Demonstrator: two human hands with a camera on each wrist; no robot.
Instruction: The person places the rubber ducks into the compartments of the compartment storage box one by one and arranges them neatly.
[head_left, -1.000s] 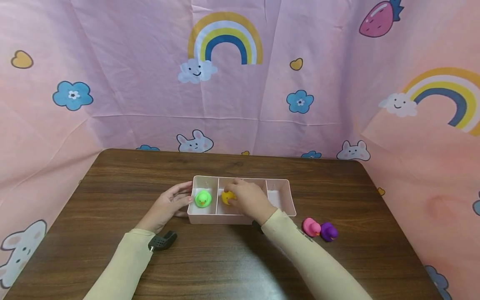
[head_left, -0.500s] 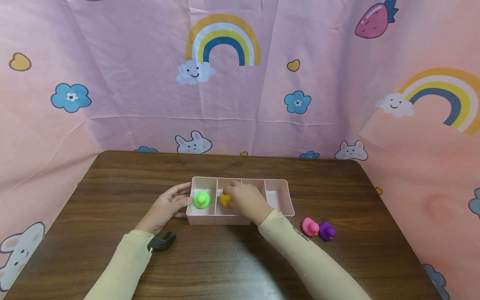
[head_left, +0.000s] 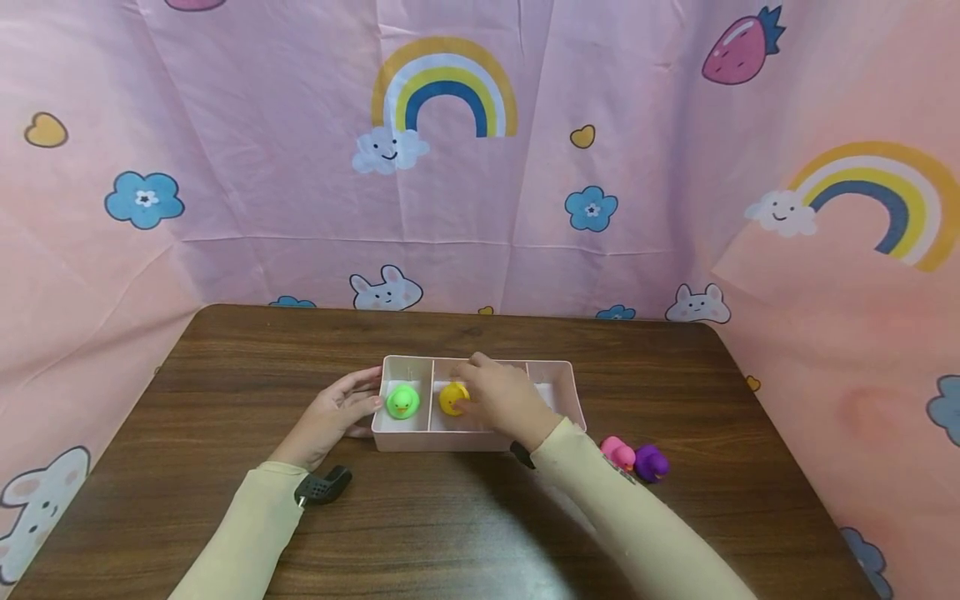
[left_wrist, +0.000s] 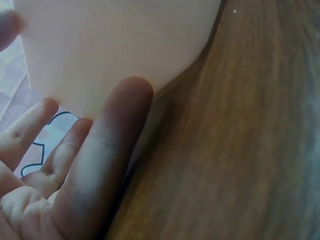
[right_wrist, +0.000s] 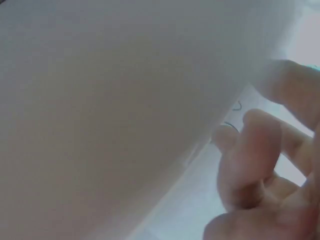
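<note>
A long pale pink divided box (head_left: 442, 442) stands on the table. My left hand (head_left: 330, 417) rests against its left end, and in the left wrist view the fingertips (left_wrist: 131, 92) touch the end wall. A green rubber duck (head_left: 403, 402) sits in the leftmost compartment, facing me. In the compartment beside it is a yellow rubber duck (head_left: 452, 399). My right hand (head_left: 512, 400) is over the box just right of that duck, fingers loosely bent and spread beside it. In the right wrist view, a pale box wall (right_wrist: 110, 120) fills much of the picture, with the fingers (right_wrist: 257, 145) behind it.
A pink rubber duck (head_left: 618, 452) and a purple rubber duck (head_left: 651, 463) lie side by side on the brown wooden table (head_left: 420, 525), right of the box. My right sleeve passes close to the pink one. A printed pink cloth (head_left: 300, 167) hangs behind the table.
My right hand has loosened from the yellow duck and shifted slightly up and right, showing more of it. The left hand stays at the box's end. The head view has tilted slightly.
</note>
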